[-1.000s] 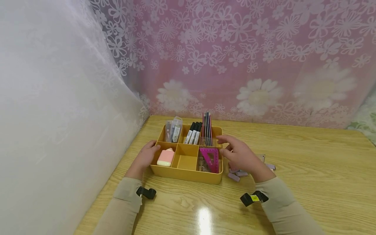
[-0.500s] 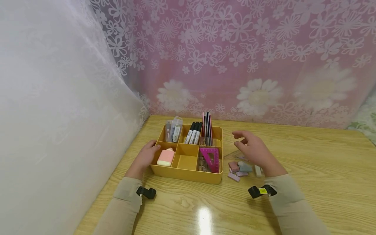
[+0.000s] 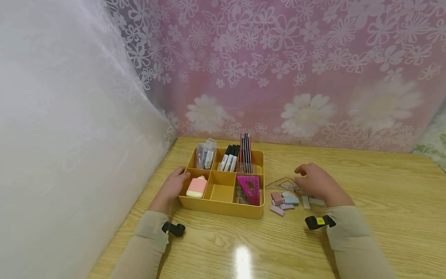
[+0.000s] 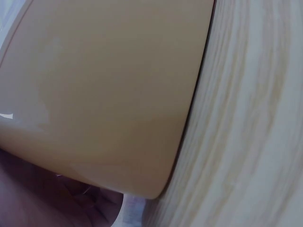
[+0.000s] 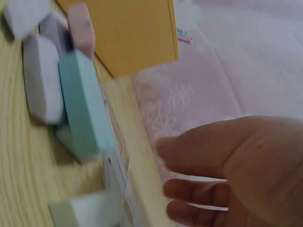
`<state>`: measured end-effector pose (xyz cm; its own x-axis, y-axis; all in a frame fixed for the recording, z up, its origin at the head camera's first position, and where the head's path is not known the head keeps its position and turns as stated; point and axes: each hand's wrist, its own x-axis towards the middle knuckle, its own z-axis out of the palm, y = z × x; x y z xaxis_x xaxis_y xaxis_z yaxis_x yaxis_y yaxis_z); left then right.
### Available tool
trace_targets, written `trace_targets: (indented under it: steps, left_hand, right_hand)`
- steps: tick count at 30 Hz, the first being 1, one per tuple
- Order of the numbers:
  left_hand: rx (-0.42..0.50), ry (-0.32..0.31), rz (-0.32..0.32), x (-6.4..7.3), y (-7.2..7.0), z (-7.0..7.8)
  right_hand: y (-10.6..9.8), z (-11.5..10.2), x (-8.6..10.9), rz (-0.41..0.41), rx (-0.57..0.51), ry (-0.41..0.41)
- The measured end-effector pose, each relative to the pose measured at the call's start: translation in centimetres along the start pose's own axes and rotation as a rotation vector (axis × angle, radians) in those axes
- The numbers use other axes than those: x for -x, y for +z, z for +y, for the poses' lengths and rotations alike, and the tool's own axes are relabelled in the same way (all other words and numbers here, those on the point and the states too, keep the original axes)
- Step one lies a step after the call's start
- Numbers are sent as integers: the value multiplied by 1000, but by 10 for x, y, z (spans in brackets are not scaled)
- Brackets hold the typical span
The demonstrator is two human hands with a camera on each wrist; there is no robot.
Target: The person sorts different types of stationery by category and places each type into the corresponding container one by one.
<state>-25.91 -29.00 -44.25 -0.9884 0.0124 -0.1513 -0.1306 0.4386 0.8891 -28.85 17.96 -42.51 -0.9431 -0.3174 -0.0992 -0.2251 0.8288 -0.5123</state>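
Observation:
In the head view my left hand (image 3: pixel 173 186) grips the left wall of a yellow compartment organizer (image 3: pixel 223 208), thumb at the rim. The left wrist view shows its outer wall (image 4: pixel 109 104) up close. My right hand (image 3: pixel 322 186) hovers over the table to the right, fingers loosely bent and holding nothing. Below and left of it lie several erasers, among them a blue eraser (image 3: pixel 292 201), a pink eraser (image 3: pixel 277 197) and a lilac eraser (image 3: pixel 277 210). A clear set square (image 3: pixel 276 182) lies flat near its fingertips, partly overlapped by another clear drawing tool (image 3: pixel 290 187).
Inside the organizer are a pink-and-cream bottle (image 3: pixel 197 187), black-capped markers (image 3: pixel 230 158), upright pencils (image 3: pixel 246 153), clear cases (image 3: pixel 208 153) and a magenta set square (image 3: pixel 253 190). The front middle compartment (image 3: pixel 221 192) shows its bare floor. A floral curtain (image 3: pixel 296 77) hangs behind the table.
My right hand has moved away from the organizer's right side, rightward to beyond the erasers, uncovering them and the clear set square. The left hand and organizer have stayed still.

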Motion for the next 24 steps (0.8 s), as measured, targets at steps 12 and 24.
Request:
trace_targets:
  steps: [12,24]
  left_hand:
    - [23,-7,7,-1,1,-2]
    - [28,-8,13,0,1,-1]
  right_hand:
    - [4,18,0,-87,124,-17]
    - [7,17,-1,-71,116,-27]
